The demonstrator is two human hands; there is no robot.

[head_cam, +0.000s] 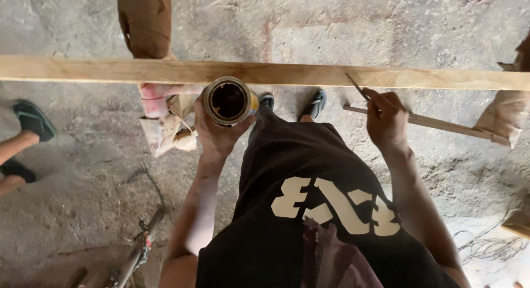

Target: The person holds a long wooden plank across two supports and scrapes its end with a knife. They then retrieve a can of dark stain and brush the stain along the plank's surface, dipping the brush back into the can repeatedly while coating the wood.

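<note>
Round open tin can (228, 100), dark inside, yellow-sided, just below the plank (265, 72).

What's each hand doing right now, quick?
Left hand: closed around an open tin.
Right hand: closed on a thin brush, its tip at the plank.

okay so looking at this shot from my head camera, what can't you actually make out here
All in the head view:
- Open can: its dark inside hides the contents; the left hand covers its side.
- Thin stick in the right hand: its tip on the wooden plank is too small to identify.
- Plank ends: cut off by both frame edges.
- Person nearby: cut off by the top edge.
</note>
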